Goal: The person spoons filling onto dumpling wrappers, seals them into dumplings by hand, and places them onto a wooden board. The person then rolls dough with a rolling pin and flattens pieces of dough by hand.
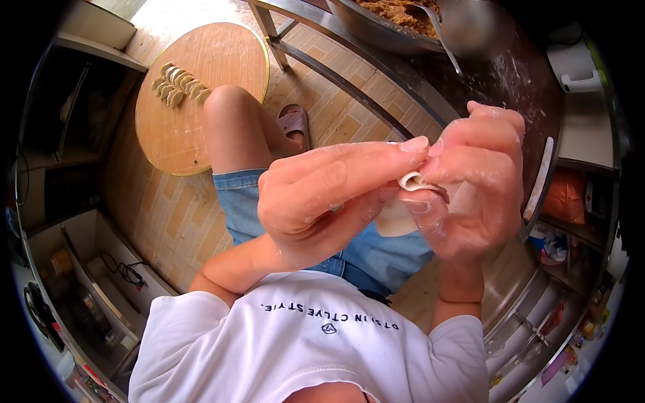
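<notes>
A pale dough wrapper [411,181] with a folded edge is held up in front of me between both hands. My left hand [326,191] pinches its left side with thumb and fingers, and the fingertips meet those of my right hand. On the other side, my right hand [470,185] has its thumb and curled fingers closed on the dough. Flour dusts the skin of both hands. Whether filling lies inside the wrapper cannot be seen, as the fingers cover much of it.
A round wooden board [228,74] with several dumplings [176,83] lies at the upper left. At the top right, a metal bowl [342,17] of filling with a spoon [440,33] stands on a dark floured table [517,80]. Shelves line both sides.
</notes>
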`<state>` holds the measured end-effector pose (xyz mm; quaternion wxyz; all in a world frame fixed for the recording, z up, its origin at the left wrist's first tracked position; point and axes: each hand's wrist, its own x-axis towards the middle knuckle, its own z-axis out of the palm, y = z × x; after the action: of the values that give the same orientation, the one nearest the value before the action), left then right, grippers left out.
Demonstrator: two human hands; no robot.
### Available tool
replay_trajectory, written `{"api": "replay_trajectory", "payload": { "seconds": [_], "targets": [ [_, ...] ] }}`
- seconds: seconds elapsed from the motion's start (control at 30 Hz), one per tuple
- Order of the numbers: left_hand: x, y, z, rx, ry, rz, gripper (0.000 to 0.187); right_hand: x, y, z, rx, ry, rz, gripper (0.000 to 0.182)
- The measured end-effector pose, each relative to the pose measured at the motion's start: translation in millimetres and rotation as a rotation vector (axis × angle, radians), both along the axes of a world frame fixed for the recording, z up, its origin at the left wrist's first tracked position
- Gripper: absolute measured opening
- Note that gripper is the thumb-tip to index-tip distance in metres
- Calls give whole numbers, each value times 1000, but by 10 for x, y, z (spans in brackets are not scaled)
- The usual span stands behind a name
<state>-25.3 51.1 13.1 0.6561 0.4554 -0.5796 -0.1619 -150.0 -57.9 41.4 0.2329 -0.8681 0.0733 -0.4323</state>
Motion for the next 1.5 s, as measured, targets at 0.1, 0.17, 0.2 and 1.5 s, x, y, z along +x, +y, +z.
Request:
{"api": "replay_trajectory", "payload": {
  "seconds": [0.1, 0.17, 0.2, 1.5],
  "targets": [
    [7, -30, 12, 0, -25, 32, 45, 3, -32, -36, -66, -32, 25, 23],
    [10, -39, 54, 22, -64, 34, 45, 11, -58, -47, -105, -39, 25, 25],
    [9, -47, 79, 39, -89, 36, 45, 13, -55, -44, -84, -31, 22, 25],
    [46, -23, -156, 281, 1345, -845, 44, 125, -216, -372, 111, -52, 167, 47]
  ]
}}
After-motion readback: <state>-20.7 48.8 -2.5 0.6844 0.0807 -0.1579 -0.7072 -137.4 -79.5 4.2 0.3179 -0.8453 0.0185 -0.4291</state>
